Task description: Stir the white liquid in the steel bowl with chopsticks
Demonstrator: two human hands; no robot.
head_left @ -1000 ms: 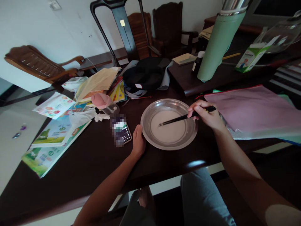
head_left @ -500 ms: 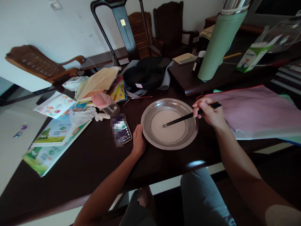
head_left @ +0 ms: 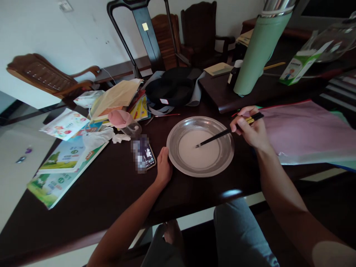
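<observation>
A round metal dish (head_left: 174, 163) on the dark table holds a pale, milky liquid (head_left: 191, 157). My left hand (head_left: 164, 167) grips the dish's left rim, its fingers close together and partly hidden by the edge. Black chopsticks with gold bands (head_left: 214, 139) are pinched in my right hand (head_left: 251, 128), over the dish's right side. They slant down to the left, with their tips close together at the liquid near the middle of the dish.
Left of the dish lies a phone (head_left: 150, 159), with a pink-lidded cup (head_left: 122, 120), tissues and booklets (head_left: 61, 159) beyond. A black bag (head_left: 169, 91) sits behind. To the right are a pink folder (head_left: 303, 133), a tall green thermos (head_left: 261, 52) and a small carton (head_left: 299, 68).
The chopstick tips have shifted slightly right and drawn together. My right hand has moved a little up and right. My left hand and the dish have stayed put.
</observation>
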